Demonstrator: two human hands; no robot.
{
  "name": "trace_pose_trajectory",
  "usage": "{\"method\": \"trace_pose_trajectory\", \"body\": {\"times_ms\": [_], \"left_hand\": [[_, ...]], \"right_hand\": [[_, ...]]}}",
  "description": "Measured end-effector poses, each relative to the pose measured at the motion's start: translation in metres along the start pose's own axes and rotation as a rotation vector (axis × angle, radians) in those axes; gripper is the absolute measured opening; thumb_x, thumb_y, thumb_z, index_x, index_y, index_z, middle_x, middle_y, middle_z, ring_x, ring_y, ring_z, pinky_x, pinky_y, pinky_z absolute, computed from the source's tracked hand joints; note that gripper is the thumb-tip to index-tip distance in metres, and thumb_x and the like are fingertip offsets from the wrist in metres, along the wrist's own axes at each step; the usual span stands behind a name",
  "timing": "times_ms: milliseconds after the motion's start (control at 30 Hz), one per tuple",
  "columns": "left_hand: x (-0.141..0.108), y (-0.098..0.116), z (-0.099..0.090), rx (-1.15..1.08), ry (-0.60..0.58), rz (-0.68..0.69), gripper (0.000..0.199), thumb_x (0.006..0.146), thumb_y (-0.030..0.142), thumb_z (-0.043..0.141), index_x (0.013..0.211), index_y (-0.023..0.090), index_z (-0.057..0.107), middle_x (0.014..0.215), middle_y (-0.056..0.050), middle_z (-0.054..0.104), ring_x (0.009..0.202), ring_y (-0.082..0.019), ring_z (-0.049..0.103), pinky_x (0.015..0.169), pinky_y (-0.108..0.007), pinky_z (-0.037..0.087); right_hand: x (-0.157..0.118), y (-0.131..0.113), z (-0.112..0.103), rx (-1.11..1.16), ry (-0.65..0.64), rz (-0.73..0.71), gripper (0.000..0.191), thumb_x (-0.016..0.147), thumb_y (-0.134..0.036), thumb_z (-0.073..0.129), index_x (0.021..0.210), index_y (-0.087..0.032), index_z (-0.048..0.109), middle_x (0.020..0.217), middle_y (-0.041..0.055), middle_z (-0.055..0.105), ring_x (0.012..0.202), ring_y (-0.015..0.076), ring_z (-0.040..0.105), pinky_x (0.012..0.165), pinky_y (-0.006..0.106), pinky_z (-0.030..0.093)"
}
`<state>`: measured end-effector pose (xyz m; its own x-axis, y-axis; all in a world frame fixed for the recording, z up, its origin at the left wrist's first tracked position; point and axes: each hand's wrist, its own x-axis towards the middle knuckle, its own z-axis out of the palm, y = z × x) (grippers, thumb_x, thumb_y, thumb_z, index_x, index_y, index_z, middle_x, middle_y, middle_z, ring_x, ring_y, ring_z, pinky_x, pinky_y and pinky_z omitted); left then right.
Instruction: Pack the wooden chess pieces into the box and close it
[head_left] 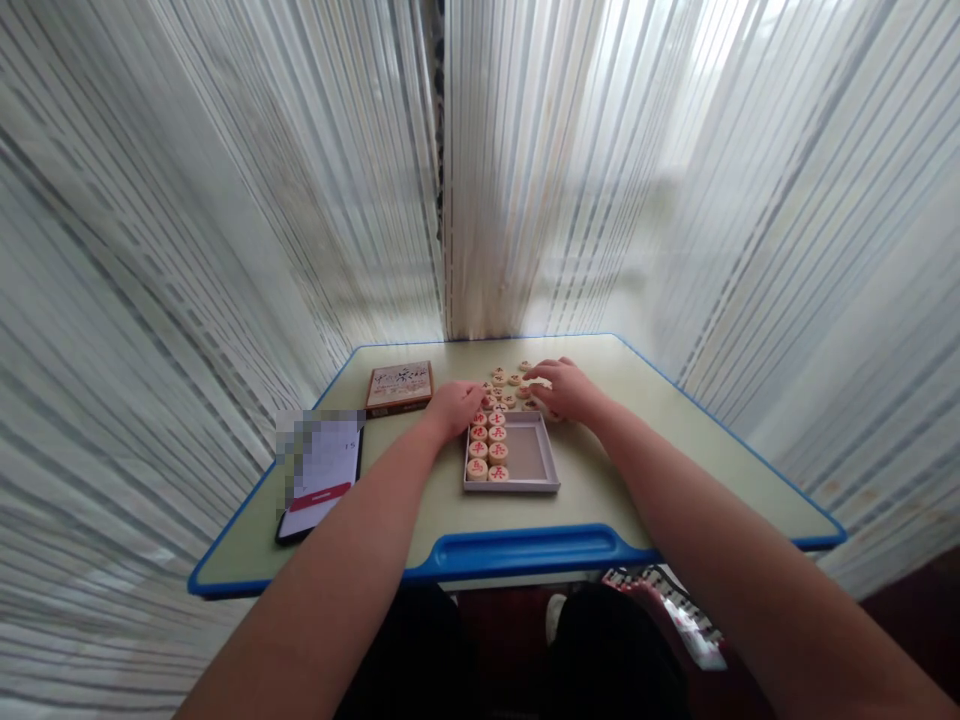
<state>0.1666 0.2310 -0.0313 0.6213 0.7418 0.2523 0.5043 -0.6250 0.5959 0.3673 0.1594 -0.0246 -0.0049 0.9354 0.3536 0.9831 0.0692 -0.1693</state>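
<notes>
A shallow white box (556,470) lies on the table, with two columns of round wooden pieces with red characters (498,452) along its left side; its right part shows bare bottom. Beyond the box lie several loose round pieces (499,379). At the box's far left corner, my left hand (456,408) has its fingers bent over the pieces; whether it grips one is hidden. My right hand (564,388) is over the right edge of the loose pieces, its fingers apart and curved down around them, with nothing seen held.
A brown box lid (400,387) with dark writing lies at the back left. A phone (322,475) with its screen lit lies at the table's left edge. The table (675,440) has a blue rim with a tray groove in front; curtains hang behind.
</notes>
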Motion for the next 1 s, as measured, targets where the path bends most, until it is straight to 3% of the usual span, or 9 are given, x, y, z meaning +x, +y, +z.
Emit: {"method": "trace_pose_trajectory", "body": {"times_ms": [133,300,467,800,867,1000], "left_hand": [[-0.001,0.000,0.000,-0.019,0.011,0.009,0.039,0.076,0.029,0.033,0.071,0.015,0.069,0.062,-0.004,0.063,0.061,-0.015,0.053,0.059,-0.026,0.039],[-0.002,0.001,0.000,-0.041,0.009,-0.001,0.039,0.075,0.028,0.033,0.070,0.014,0.069,0.061,-0.004,0.062,0.060,-0.015,0.053,0.058,-0.026,0.039],[0.000,-0.001,0.002,-0.067,-0.001,-0.019,0.037,0.075,0.028,0.034,0.068,0.015,0.068,0.058,-0.002,0.061,0.057,-0.014,0.052,0.057,-0.025,0.038],[-0.001,-0.003,0.003,-0.108,0.009,-0.039,0.036,0.075,0.028,0.035,0.066,0.015,0.067,0.059,-0.002,0.061,0.057,-0.014,0.052,0.056,-0.025,0.038],[0.000,-0.004,0.003,-0.110,0.012,-0.038,0.035,0.075,0.028,0.035,0.066,0.015,0.066,0.059,-0.002,0.061,0.057,-0.014,0.052,0.056,-0.024,0.039],[0.000,-0.004,0.003,-0.101,0.012,-0.039,0.035,0.075,0.027,0.035,0.067,0.015,0.066,0.060,-0.003,0.061,0.058,-0.014,0.053,0.057,-0.025,0.039]], "right_hand": [[0.002,-0.001,0.006,0.033,-0.060,-0.003,0.026,0.081,-0.026,0.047,0.096,-0.022,0.067,0.098,0.0032,0.066,0.085,0.0181,0.052,0.086,0.032,0.034],[0.003,-0.003,0.011,0.033,-0.056,0.028,0.025,0.079,-0.035,0.049,0.090,-0.023,0.068,0.090,0.0030,0.068,0.081,0.0193,0.050,0.083,0.033,0.035],[0.004,-0.006,0.015,0.052,-0.043,0.050,0.029,0.080,-0.035,0.049,0.101,-0.025,0.066,0.093,0.0022,0.068,0.081,0.0193,0.050,0.080,0.032,0.036],[0.004,-0.014,0.008,0.128,-0.055,0.167,0.021,0.076,-0.031,0.055,0.090,-0.023,0.068,0.079,0.0009,0.067,0.077,0.0158,0.054,0.084,0.032,0.034],[0.004,-0.014,0.007,0.090,-0.080,0.173,0.020,0.076,-0.031,0.054,0.086,-0.022,0.069,0.080,0.0022,0.066,0.078,0.0160,0.054,0.085,0.032,0.033],[0.005,-0.014,0.008,0.055,-0.081,0.157,0.028,0.076,-0.037,0.054,0.096,-0.023,0.068,0.090,0.0047,0.065,0.086,0.0173,0.053,0.086,0.031,0.032]]}}
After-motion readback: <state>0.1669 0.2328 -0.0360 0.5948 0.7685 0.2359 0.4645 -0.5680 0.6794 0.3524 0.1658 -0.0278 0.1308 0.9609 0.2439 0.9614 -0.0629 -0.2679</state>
